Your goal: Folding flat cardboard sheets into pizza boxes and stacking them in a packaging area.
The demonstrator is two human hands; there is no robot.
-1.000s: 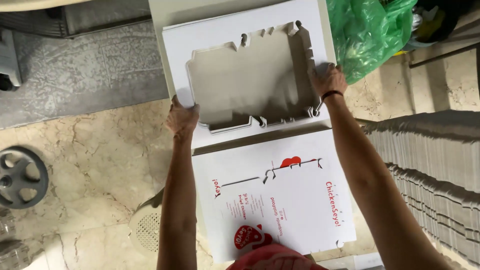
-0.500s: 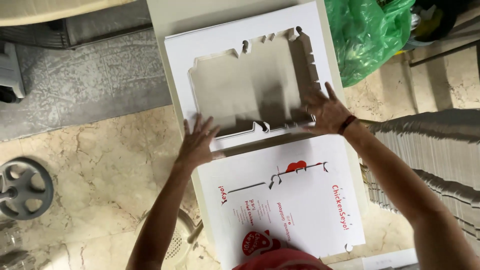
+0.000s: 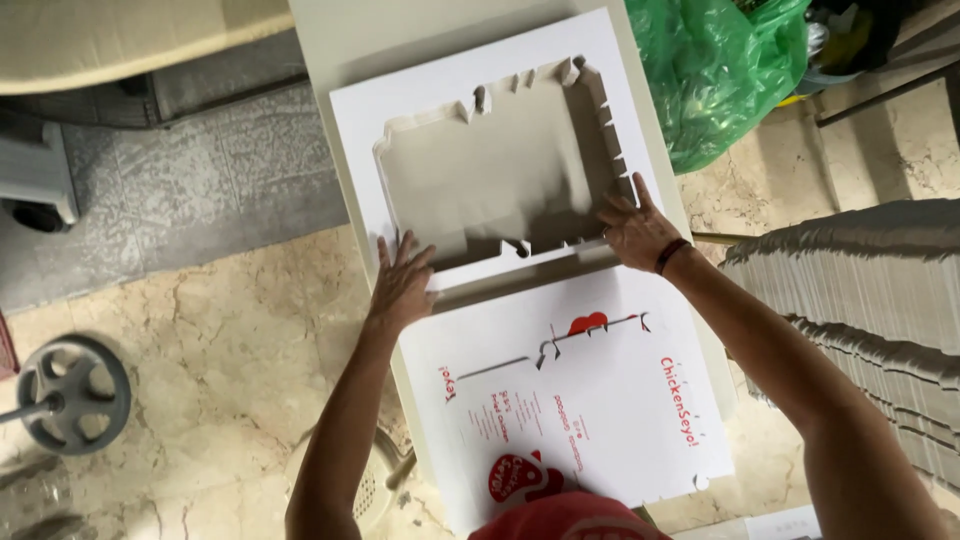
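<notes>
A person leaned over a pale desk (image 3: 340, 30), seen from above. A half-folded cardboard box (image 3: 500, 170), its grey inside facing up with notched walls raised, sat on the far part of the desk. The left hand (image 3: 402, 285) lay flat, fingers spread, on the box's near left edge, its grip open and closed on nothing. The right hand (image 3: 633, 230) pressed fingers-spread on the near right corner, likewise holding nothing. Nearer the person lay 1 flat white box sheet (image 3: 590, 410) with red printing. A green plastic bag (image 3: 715, 70) sat beyond the desk's right side, and a stack of flat sheets (image 3: 880, 300) stood at the right.
</notes>
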